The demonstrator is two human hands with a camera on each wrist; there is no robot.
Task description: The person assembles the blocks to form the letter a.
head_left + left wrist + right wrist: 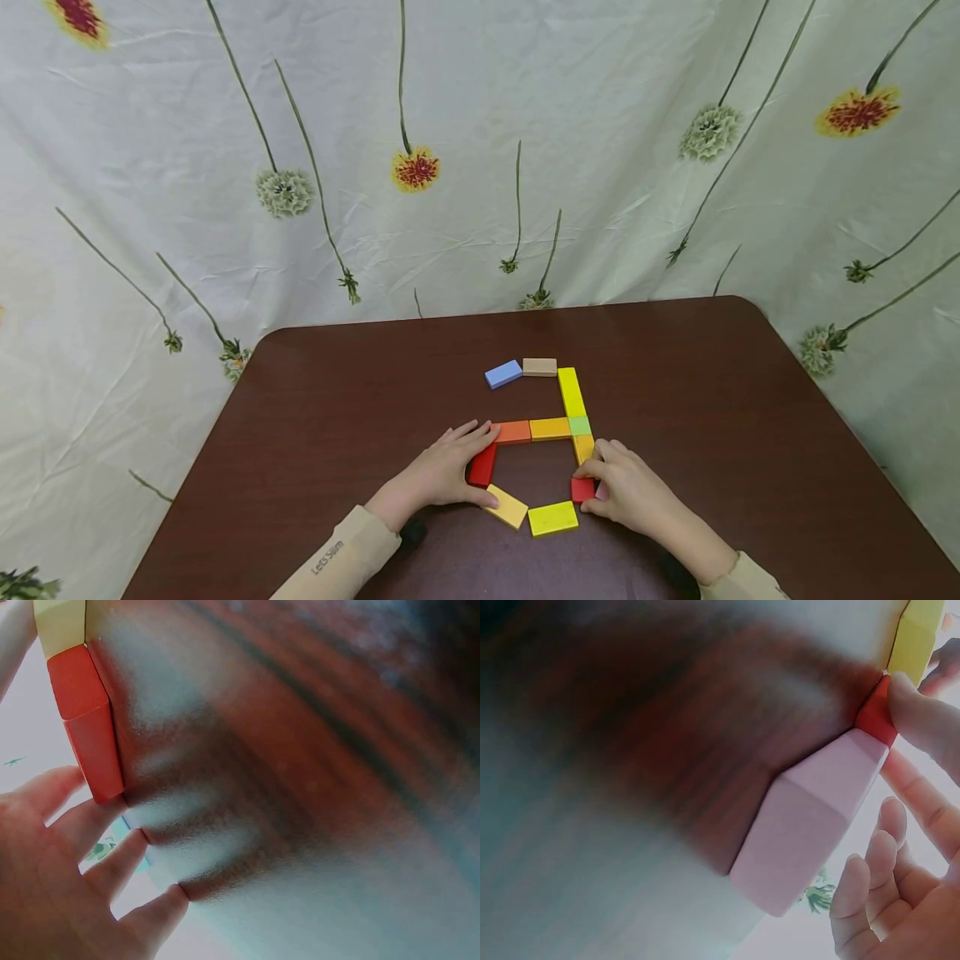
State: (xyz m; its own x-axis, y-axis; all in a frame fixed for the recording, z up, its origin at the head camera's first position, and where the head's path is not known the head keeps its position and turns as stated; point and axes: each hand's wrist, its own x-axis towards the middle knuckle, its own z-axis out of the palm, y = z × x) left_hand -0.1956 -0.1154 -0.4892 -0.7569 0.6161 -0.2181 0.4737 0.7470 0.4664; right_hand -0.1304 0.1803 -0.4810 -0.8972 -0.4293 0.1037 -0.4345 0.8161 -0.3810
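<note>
My left hand (442, 468) lies with its fingers spread along the dark red block (482, 465), fingertips at the orange block (513, 432) and thumb at the pale yellow block (508, 507). In the left wrist view, straight fingers reach past the red block (94, 742). My right hand (636, 490) pinches a small red block (581, 490) between thumb and index finger, at the ring's right side. Beside that block stands a pink block (802, 814), mostly hidden by the hand in the head view. A bright yellow block (553, 518) lies left of the right thumb.
The ring continues with an amber block (550, 428), a green block (580, 426) and another amber block (583, 450). A long yellow block (572, 392), a tan block (539, 367) and a blue block (503, 374) extend toward the back of the brown table (360, 383).
</note>
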